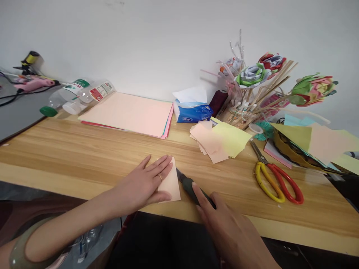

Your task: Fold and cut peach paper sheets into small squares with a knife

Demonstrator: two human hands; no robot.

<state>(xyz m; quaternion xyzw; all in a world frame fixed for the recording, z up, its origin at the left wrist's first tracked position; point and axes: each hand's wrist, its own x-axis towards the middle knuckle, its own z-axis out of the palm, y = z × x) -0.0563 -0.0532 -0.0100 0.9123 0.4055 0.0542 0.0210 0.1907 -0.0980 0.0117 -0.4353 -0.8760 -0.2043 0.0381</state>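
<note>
My left hand (153, 179) lies flat with fingers stretched out on a small pale peach sheet of paper (173, 186), near the front of the wooden table. A ring is on one of its fingers, and the hand covers the paper's left part. My right hand (221, 220) is wrapped round the dark handle of a utility knife (190, 188). The knife's tip is close to the paper's right edge; whether it touches cannot be made out. Scissors (270, 175) with one yellow and one red handle lie to the right of my right hand.
Large coloured sheets (129, 112) are stacked at the back left, beside two plastic bottles (81, 95) and a pink glue gun (35, 84). A tissue pack (193, 110), cut paper pieces (210, 140), paper flowers (252, 74) and a paper-filled basket (291, 145) stand behind and right.
</note>
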